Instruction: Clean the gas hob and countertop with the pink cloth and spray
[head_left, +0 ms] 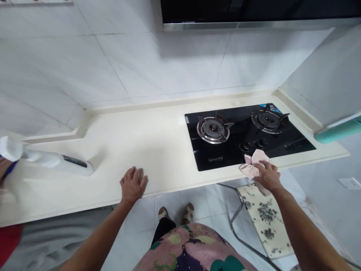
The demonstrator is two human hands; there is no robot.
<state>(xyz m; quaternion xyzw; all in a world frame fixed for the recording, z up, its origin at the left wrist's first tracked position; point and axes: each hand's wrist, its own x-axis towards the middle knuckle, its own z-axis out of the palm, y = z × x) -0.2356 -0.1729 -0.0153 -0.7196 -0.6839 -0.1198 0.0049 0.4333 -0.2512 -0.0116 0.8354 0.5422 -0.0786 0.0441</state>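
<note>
My right hand (269,174) grips a pale pink cloth (251,167) at the front edge of a black two-burner gas stove (231,150). Part of the cloth lies over the stove's lower edge, near its knobs (254,145), and another part hangs past the counter edge. To the left, my left hand (133,185) rests on the cream countertop (158,139) near its front edge. Its fingers are spread a little and hold nothing.
A white spray bottle (56,162) lies or is held at far left, beside a person's hand (4,169) partly out of frame. A green roll (338,130) sits at the counter's right end. Below stands a floral-topped folding stool (265,218). A range hood (259,22) overhangs the stove.
</note>
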